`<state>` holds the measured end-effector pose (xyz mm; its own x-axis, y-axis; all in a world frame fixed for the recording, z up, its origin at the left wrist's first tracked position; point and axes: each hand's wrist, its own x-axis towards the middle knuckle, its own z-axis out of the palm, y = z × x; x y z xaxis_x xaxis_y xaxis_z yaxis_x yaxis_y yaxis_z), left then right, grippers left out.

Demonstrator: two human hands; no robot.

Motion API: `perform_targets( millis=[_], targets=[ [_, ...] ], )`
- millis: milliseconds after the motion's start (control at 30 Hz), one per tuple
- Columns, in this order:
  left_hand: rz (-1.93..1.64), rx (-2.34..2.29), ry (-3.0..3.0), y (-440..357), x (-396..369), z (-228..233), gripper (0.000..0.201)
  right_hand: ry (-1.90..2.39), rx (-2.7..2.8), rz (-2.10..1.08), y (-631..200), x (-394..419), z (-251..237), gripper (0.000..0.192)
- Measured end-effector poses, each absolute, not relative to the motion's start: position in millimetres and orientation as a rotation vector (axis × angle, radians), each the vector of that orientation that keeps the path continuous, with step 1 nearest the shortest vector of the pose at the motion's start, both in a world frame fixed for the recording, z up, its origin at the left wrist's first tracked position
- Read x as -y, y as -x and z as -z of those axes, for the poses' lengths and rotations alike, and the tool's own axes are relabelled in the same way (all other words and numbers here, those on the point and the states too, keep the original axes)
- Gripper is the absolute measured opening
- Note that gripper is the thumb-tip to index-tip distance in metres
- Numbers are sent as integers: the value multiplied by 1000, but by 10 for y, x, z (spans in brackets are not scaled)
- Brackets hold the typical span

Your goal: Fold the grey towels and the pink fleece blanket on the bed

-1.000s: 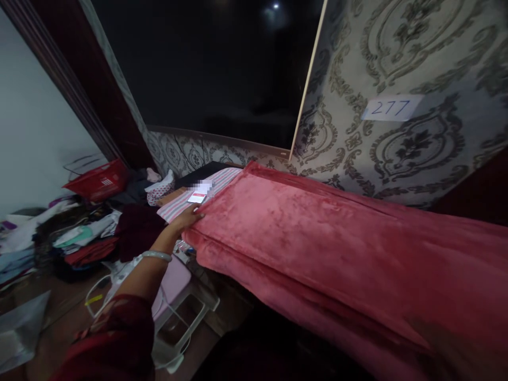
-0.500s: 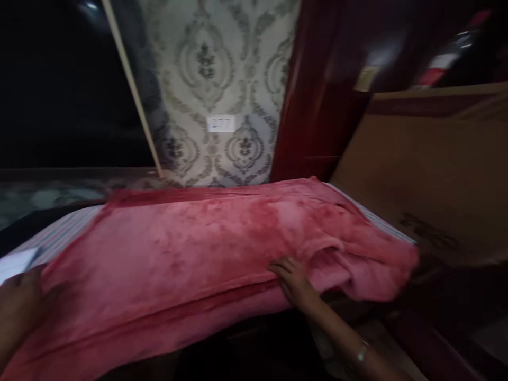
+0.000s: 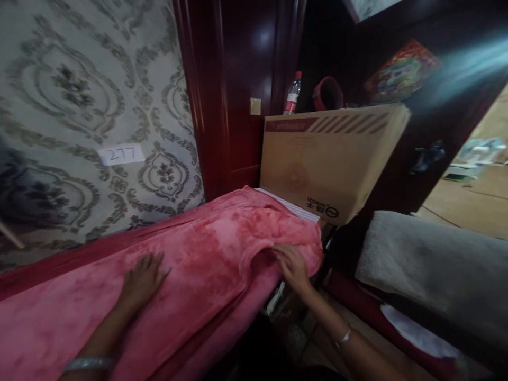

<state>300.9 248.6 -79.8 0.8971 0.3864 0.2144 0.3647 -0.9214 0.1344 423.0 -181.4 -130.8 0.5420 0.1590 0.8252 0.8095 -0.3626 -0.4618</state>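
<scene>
A pink plush blanket (image 3: 198,264) lies lengthwise over a surface, its near side folded over in layers and its right end bunched. My left hand (image 3: 143,280) rests palm down on the blanket's top, fingers spread, with a bangle on the wrist. At the bunched right end, my right hand (image 3: 292,264) has its fingers curled on the raised edge of a fold and grips it. The fingertips there are partly hidden by the cloth. Beyond the blanket's right end, a striped cloth (image 3: 293,205) shows beneath it.
A large cardboard box (image 3: 317,159) stands behind the right end, with a plastic bottle (image 3: 292,95) near its top edge. A grey padded seat (image 3: 432,270) is at the right. Patterned wallpaper bears a paper label (image 3: 121,154) reading 277. A dark red door (image 3: 242,106) stands behind.
The view has swung right. My left hand has moved from the blanket's left end to lie on its middle. My right hand has shifted right to the bunched fold.
</scene>
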Motion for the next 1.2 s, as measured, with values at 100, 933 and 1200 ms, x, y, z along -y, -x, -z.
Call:
perform_targets(
  millis=[100,933,1200],
  targets=[
    [-383,-629,-3148,-3032,-2474,1060,70,1853,534,882,-4693,2155,1183,28],
    [-539,-492,-3103,-3049,-2672,1247,62,1994,869,552,-4674,1016,1327,23],
    [-520,-513,-3068,-3103,-2705,1275,66,2154,521,906,-4964,1834,913,42]
  ],
)
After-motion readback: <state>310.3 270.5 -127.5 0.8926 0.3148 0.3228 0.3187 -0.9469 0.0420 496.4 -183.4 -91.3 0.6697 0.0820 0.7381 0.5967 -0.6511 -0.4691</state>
